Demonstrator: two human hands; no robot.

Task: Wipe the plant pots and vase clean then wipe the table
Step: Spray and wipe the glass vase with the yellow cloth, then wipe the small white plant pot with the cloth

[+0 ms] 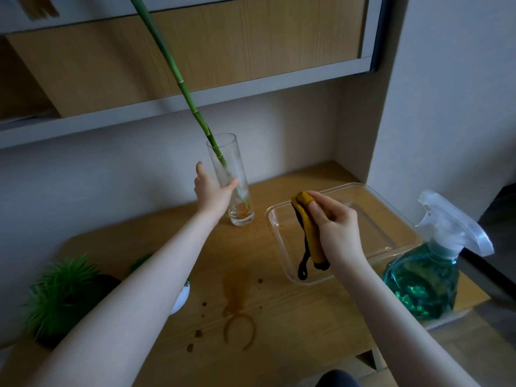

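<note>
2 hands: left hand [210,192] grips vase [234,182], right hand [335,222] holds cloth [308,227]

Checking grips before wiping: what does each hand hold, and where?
Left hand grips the glass vase mid-wall; right hand pinches the yellow cloth near its top.

1. Left hand [211,191] wraps the glass vase [231,180]: thumb on the near wall, fingers round the far left side. Vase upright on the bench [293,325], brown residue at its base.
2. Green bamboo stem [178,79] leans out of the vase, up and left.
3. Right hand [336,222] pinches a yellow cloth [308,227] with black edging; it hangs over the clear plastic tray [391,227].
4. Blue spray bottle [427,277] right of the tray.
5. Brown spill and ring stain [237,308] near centre.
6. Green potted plant [61,294] near left; white pot [183,298] partly behind the left forearm.
</note>
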